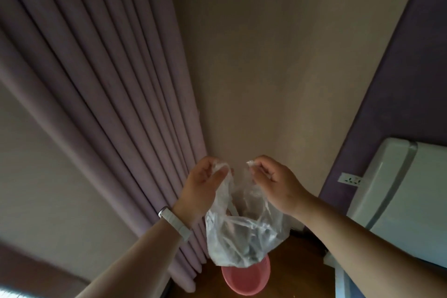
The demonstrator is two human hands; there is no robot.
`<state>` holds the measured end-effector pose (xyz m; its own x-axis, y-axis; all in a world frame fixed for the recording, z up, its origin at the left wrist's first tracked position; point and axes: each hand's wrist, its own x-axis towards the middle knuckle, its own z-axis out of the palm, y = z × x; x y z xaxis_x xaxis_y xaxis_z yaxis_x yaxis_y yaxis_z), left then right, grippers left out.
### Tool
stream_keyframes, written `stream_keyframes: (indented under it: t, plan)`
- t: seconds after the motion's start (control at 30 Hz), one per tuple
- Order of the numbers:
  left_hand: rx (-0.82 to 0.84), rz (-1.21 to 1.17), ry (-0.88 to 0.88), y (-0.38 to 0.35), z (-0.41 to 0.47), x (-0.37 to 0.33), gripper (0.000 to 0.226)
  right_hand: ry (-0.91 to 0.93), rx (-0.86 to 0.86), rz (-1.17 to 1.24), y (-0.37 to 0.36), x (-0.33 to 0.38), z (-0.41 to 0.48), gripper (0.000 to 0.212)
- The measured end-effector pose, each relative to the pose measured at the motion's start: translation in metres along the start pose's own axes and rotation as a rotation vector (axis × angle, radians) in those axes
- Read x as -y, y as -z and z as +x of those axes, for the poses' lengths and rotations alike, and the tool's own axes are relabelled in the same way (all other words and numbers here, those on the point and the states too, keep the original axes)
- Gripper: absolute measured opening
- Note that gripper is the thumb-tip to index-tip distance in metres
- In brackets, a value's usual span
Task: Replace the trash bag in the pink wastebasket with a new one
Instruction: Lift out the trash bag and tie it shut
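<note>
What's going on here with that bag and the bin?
A person is holding a clear bag up over the pink wastebasket. The left hand grips one side of the bag's top and the right hand pinches the other. There is something dark in the bottom of the bag. The wastebasket stands on the floor beside the curtain, and the part of its inside that shows is bare pink, with no new bag visible.
</note>
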<state>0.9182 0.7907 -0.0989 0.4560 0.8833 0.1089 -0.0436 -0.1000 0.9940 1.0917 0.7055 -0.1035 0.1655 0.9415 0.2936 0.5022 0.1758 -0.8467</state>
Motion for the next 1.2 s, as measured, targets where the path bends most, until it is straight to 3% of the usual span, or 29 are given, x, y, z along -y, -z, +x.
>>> stream_keyframes:
  t: [0.07, 0.17, 0.27, 0.4, 0.47, 0.63, 0.87, 1.07, 1.2]
  plan:
    - [0.013, -0.063, -0.011, -0.004, 0.001, -0.003, 0.009, -0.052, 0.021, -0.005, -0.005, -0.003, 0.001, 0.021]
    - [0.047, -0.089, -0.018, -0.009, 0.0, -0.007, 0.015, -0.143, 0.018, 0.017, -0.009, -0.003, 0.003, 0.042]
    - [0.055, -0.145, 0.014, -0.011, 0.001, -0.01, 0.018, -0.175, 0.009, 0.013, -0.016, -0.003, 0.004, 0.047]
    - [0.122, -0.262, 0.052, -0.011, 0.003, -0.011, 0.026, -0.171, 0.009, 0.07, -0.022, -0.002, 0.009, 0.045]
    - [0.119, -0.29, 0.064, -0.013, 0.003, -0.012, 0.026, -0.115, 0.001, 0.101, -0.022, 0.007, 0.013, 0.033]
    - [0.128, -0.25, -0.008, -0.022, 0.003, -0.016, 0.019, -0.059, -0.009, 0.079, -0.02, 0.017, 0.014, 0.031]
    - [0.114, -0.022, 0.097, -0.022, 0.007, -0.015, 0.041, -0.07, 0.195, 0.212, -0.005, 0.023, 0.009, 0.016]
    - [0.087, -0.053, 0.143, -0.027, 0.003, -0.017, 0.01, -0.07, 0.219, 0.172, 0.001, 0.014, 0.006, 0.014]
    - [0.066, -0.026, 0.148, -0.026, 0.003, -0.013, 0.017, -0.032, 0.114, 0.142, 0.004, 0.015, 0.001, 0.023]
